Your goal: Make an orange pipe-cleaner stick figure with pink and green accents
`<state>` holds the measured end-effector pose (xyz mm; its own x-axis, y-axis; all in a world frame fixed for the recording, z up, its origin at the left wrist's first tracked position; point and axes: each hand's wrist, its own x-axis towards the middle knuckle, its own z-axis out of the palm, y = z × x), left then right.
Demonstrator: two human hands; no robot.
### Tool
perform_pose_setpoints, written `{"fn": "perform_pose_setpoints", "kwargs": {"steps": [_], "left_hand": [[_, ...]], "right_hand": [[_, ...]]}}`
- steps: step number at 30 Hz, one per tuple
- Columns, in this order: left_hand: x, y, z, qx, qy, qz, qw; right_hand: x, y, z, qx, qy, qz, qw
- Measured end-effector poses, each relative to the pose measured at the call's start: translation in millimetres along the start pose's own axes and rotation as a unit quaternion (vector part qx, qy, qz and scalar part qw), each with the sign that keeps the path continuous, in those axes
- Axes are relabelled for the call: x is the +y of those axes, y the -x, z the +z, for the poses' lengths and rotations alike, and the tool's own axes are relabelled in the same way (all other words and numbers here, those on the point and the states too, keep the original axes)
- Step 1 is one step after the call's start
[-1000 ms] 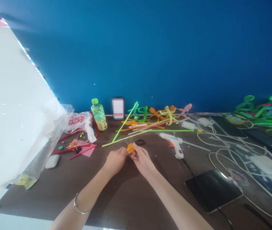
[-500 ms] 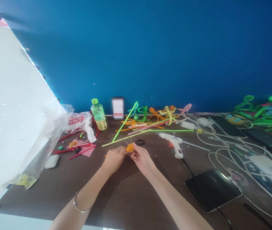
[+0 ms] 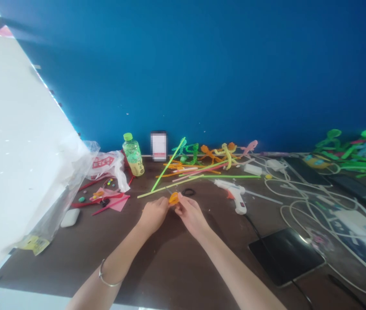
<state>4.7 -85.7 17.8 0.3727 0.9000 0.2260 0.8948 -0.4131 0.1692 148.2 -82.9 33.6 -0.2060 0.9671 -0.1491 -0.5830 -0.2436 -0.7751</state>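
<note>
Orange, small and looped, the piece (image 3: 173, 199) sits between my two hands, held just above the counter (image 3: 163, 267) as far as I can judge, and I take it as the dial's centre, with twelve toward the blue wall (image 3: 183, 69). My left hand (image 3: 154, 215) comes in from eight o'clock, fingers closed on its left side; my right hand (image 3: 190, 215) meets it from four, thumb and fingertips pinching the right side. Neither is clearly nearer, as both touch it. A bit of orange shows past the left knuckles, so I judge the long axis to run roughly from eight to two, though the fingers hide most of it. A thin grey tip pokes out at eleven, and I cannot tell what it belongs to. Just beyond, the pale yellow-green stem (image 3: 157, 190) slants from ten toward one, and the bright green stem (image 3: 168, 165) touches it and leans up toward twelve. The black ring (image 3: 189, 189) lies close by at two, nearest my right fingertips. The glue gun (image 3: 241, 207) lies well apart at three, its nozzle turned toward ten, and the dark tablet (image 3: 286, 254) is farther off at four. Toward six, the near edge lies well apart from both hands, my forearms spanning that side.
</note>
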Motion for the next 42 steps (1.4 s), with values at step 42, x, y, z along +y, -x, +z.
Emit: {"fn": "perform_pose_setpoints", "kwargs": {"steps": [42], "left_hand": [[10.9,-2.0,-1.0,-0.163,0.749,-0.137,0.628]], "right_hand": [[-6.9,-3.6,-12.7,-0.076,0.112,-0.120,0.983]]}}
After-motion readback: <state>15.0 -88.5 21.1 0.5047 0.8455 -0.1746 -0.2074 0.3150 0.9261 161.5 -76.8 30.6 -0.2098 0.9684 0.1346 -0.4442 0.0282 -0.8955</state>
